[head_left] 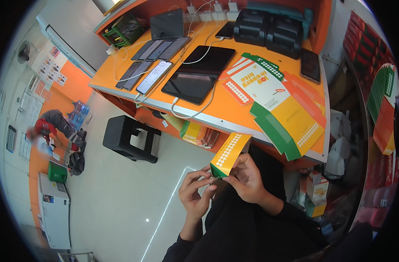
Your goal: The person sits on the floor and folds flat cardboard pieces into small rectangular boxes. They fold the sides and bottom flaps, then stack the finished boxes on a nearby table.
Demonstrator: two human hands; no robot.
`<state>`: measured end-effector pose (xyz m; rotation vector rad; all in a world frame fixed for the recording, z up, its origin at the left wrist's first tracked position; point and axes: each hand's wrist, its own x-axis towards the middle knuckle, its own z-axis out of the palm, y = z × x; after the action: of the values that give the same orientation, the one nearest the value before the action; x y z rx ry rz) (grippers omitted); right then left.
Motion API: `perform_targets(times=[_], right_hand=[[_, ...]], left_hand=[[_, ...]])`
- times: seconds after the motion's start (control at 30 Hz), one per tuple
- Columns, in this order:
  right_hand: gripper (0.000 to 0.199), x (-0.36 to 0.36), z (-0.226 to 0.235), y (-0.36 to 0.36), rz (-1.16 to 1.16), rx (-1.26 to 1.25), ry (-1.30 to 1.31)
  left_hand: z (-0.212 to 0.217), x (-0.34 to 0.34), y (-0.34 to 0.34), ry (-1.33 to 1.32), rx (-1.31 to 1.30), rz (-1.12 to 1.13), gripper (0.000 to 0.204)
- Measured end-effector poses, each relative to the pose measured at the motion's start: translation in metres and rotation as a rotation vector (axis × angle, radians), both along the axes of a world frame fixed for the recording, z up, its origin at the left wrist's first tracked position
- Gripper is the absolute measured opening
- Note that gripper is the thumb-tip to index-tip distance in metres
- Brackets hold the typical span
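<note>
Between my hands, over my lap, is a small cardboard box [229, 153], yellow with white diamond patterns and a green end. My right hand [246, 178] grips its right side, thumb at the lower edge. The fingers of my left hand [196, 192] are pinched at the green end's lower left corner; part of the flap there is hidden by the fingers. On the orange desk [134, 94] just beyond lie flat, unfolded cartons [269, 87] in white, green, yellow and orange, overlapping near the desk's right corner.
Phones [154, 77], tablets [188, 85] and white charging cables cover the desk's middle. Black devices [269, 30] stand at the back. A black stool [131, 137] is on the floor to the left. Folded boxes [317, 192] sit at lower right. Another person [55, 124] bends over far left.
</note>
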<state>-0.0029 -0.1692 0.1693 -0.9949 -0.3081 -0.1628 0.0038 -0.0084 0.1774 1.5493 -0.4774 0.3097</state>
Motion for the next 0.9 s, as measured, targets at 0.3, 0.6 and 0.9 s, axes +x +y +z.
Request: perform_targets(times=[0.3, 0.6, 0.9], right_hand=[[0.015, -0.004, -0.006, 0.002, -0.138, -0.192, -0.034], [0.021, -0.005, -0.010, 0.006, -0.185, -0.338, -0.021], [0.023, -0.005, -0.012, 0.011, -0.074, -0.266, -0.047]], left_hand=[[0.013, -0.002, -0.002, -0.067, 0.159, 0.055, 0.013], [0.012, -0.005, -0.001, -0.059, 0.239, 0.104, 0.016], [-0.011, -0.019, -0.010, 0.216, -0.273, 0.035, 0.020]])
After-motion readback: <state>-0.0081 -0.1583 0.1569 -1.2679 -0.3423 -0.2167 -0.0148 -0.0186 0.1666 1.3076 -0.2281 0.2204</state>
